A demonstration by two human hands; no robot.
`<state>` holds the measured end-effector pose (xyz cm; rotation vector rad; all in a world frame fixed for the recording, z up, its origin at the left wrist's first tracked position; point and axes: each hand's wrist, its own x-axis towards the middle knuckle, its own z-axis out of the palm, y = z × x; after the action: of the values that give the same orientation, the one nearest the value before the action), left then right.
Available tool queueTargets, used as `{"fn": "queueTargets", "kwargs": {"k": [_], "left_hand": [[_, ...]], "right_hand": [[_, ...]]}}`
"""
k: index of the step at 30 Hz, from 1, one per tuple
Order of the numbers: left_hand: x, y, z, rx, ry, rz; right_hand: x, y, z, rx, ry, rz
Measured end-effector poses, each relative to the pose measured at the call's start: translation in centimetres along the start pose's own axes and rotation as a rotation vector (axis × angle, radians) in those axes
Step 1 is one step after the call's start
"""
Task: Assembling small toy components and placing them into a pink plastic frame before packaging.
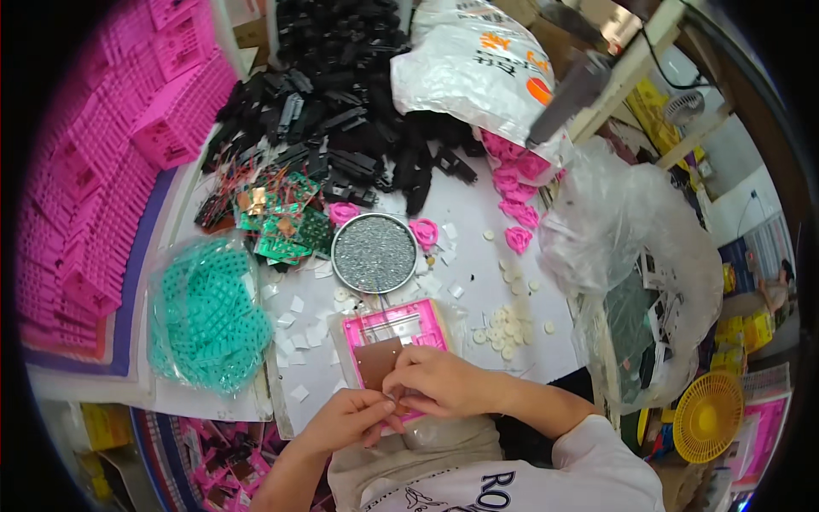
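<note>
Both hands meet over the desk's near edge, the left hand (354,416) and the right hand (439,377) bringing their fingertips together just at the near side of a pink case (434,326). Fingers and thumbs are bent into a pinch; whether a small piece sits between them is too small to tell. Right-hand fingers overlap a brown sheet (374,362), which lies on the left near part of the case. The case itself lies at the middle of the desk's near edge, on clear wrap, slightly turned.

Just beyond it stands a round tin (333,263) filled with small grey metal bits (375,252), a pink rose-shaped piece on either side. Cream discs (508,329) are scattered to the right of the case, white squares (299,341) to its left. Toward the desk's near left corner rests a clear bag of teal pieces (209,314); beyond that, green circuit boards (286,229) with wires lie heaped. Black parts (341,128) pile up toward the far edge, beside a white bag (473,77) with pink pieces at its mouth. Clear plastic (597,222) bunches along the right edge.
</note>
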<state>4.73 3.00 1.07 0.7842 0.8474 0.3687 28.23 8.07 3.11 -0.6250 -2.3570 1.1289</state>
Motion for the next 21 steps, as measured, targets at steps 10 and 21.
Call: {"fn": "queueTargets", "kwargs": {"k": [10, 21], "left_hand": [[-0.8, -1.4, 2.4, 0.750, 0.411, 0.510], [-0.6, -0.9, 1.6, 0.638, 0.323, 0.425]], "right_hand": [[1.0, -0.9, 0.5, -0.115, -0.107, 0.079], [1.0, -0.3, 0.4, -0.089, -0.103, 0.078]]}}
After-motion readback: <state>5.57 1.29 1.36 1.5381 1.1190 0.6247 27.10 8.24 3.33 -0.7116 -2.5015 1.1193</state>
